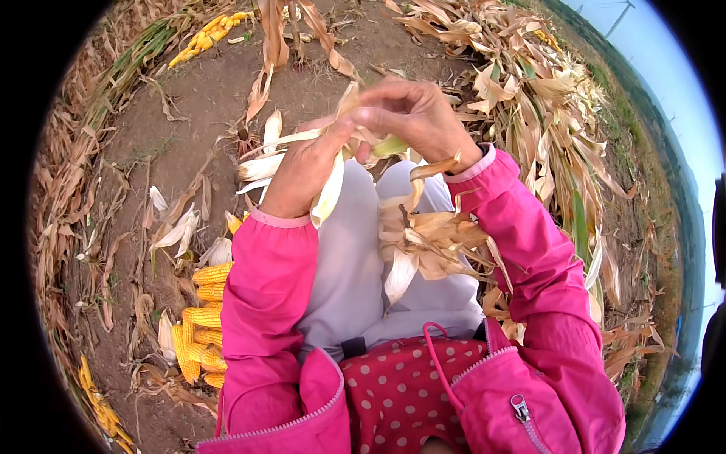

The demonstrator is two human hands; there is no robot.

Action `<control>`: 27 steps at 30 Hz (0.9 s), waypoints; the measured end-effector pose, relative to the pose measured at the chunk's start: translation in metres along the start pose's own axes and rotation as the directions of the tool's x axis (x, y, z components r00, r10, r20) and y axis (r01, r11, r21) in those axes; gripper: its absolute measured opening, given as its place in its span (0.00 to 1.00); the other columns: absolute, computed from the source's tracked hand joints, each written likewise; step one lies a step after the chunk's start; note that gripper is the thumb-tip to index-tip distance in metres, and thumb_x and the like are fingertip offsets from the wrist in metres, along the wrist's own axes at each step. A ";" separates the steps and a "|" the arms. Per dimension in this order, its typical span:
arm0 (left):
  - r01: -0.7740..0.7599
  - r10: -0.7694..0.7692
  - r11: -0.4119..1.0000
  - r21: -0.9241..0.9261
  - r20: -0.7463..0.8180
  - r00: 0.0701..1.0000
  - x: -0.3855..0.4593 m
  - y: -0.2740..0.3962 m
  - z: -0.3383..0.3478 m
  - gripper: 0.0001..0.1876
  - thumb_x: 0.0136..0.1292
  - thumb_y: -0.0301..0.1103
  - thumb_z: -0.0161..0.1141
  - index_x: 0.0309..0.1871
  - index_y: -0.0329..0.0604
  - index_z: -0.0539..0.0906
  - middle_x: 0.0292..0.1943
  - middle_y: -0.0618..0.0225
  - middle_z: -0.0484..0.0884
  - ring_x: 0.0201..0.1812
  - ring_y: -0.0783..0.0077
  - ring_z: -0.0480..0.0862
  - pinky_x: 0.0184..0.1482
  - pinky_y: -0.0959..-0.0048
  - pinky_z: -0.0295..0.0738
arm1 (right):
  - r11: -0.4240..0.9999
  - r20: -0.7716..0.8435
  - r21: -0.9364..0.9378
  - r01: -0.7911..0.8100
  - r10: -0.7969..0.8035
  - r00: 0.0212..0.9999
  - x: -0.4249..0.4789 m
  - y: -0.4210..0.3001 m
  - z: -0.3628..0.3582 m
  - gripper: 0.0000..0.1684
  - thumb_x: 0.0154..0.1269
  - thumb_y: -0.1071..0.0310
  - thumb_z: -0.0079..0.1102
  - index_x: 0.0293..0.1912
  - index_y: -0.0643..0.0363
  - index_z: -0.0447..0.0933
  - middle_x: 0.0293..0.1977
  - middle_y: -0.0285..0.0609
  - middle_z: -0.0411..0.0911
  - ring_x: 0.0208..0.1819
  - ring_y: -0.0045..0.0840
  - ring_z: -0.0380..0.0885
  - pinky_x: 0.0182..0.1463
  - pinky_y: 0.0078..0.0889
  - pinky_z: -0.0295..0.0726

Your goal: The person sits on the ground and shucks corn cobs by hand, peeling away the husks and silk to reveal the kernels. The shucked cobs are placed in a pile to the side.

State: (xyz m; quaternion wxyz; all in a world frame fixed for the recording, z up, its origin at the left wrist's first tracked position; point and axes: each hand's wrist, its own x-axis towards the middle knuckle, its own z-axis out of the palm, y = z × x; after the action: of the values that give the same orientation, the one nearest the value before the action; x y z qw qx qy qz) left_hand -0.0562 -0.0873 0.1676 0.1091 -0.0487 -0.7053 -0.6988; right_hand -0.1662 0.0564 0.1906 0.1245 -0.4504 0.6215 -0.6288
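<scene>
Out in front of my knees, both hands meet on a bundle of pale corn husks (330, 190). My left hand (309, 162) is wrapped around it from the left, and husk leaves stick out above and below the fingers. With thumb and fingers pinched together, my right hand (417, 116) grips the upper end of the husks. Any ear inside is hidden by the hands and leaves. Dry brown husks (437, 244) lie across my lap near the right forearm. Beyond the left wrist are more whitish husks (264, 167).
Husked yellow corn ears (201, 335) are piled on the soil by my left arm. Other ear piles lie at the far top left (210, 37) and lower left (102, 406). A large heap of dry corn stalks (544, 125) rises on the right. A cut stalk (295, 34) stands ahead.
</scene>
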 end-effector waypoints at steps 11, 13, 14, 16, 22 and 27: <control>0.034 -0.032 0.975 -0.220 0.012 0.999 -0.005 -0.007 -0.004 0.21 0.72 0.46 0.45 0.44 0.34 0.78 0.32 0.69 0.81 0.33 0.82 0.78 0.37 0.82 0.72 | 0.951 -0.137 0.275 -0.143 0.185 0.973 -0.008 0.006 -0.002 0.08 0.59 0.75 0.63 0.39 0.66 0.81 0.31 0.35 0.81 0.31 0.13 0.76 0.36 0.17 0.76; 0.080 -0.085 0.950 -0.302 -0.004 0.996 -0.005 -0.009 -0.007 0.22 0.73 0.46 0.45 0.48 0.33 0.80 0.35 0.70 0.82 0.35 0.81 0.77 0.41 0.81 0.70 | 0.961 -0.131 0.258 -0.102 0.139 0.982 -0.010 0.005 0.000 0.08 0.59 0.75 0.63 0.40 0.66 0.81 0.31 0.34 0.81 0.31 0.13 0.76 0.37 0.16 0.76; 0.092 -0.095 0.944 -0.317 0.008 0.995 -0.007 -0.008 -0.007 0.22 0.72 0.45 0.46 0.48 0.33 0.79 0.35 0.70 0.82 0.36 0.81 0.78 0.40 0.81 0.71 | 0.979 -0.125 0.192 -0.075 0.100 0.987 -0.011 0.000 0.000 0.09 0.58 0.75 0.64 0.40 0.66 0.81 0.31 0.34 0.81 0.31 0.12 0.76 0.37 0.16 0.76; 0.039 -0.040 0.961 -0.274 0.004 0.999 -0.007 -0.008 -0.005 0.20 0.72 0.44 0.47 0.47 0.33 0.80 0.35 0.69 0.83 0.35 0.81 0.78 0.39 0.81 0.71 | 0.993 -0.067 0.116 -0.022 0.030 0.997 -0.008 -0.001 -0.002 0.10 0.58 0.75 0.65 0.40 0.66 0.81 0.31 0.35 0.81 0.32 0.12 0.76 0.37 0.17 0.76; 0.020 -0.015 0.989 -0.146 0.033 0.999 -0.003 -0.012 -0.004 0.18 0.72 0.42 0.48 0.44 0.34 0.78 0.33 0.66 0.82 0.33 0.79 0.82 0.35 0.80 0.77 | 0.991 0.129 0.086 -0.103 0.092 0.987 -0.007 -0.009 0.001 0.06 0.57 0.74 0.66 0.34 0.68 0.82 0.26 0.39 0.80 0.24 0.15 0.77 0.30 0.19 0.76; 0.023 -0.021 0.973 -0.229 0.010 1.000 -0.004 -0.018 -0.006 0.17 0.72 0.40 0.49 0.49 0.32 0.77 0.35 0.65 0.83 0.36 0.78 0.82 0.40 0.79 0.77 | 0.998 0.000 -0.068 -0.003 0.003 1.000 -0.011 0.002 0.005 0.05 0.56 0.75 0.66 0.33 0.66 0.82 0.24 0.39 0.80 0.26 0.19 0.79 0.32 0.23 0.77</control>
State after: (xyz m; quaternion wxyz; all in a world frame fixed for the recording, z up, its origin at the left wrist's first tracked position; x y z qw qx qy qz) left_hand -0.0557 -0.0937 0.1494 0.0923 -0.0558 -0.6209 -0.7764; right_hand -0.1571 0.0601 0.1833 0.1102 -0.4535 0.6433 -0.6069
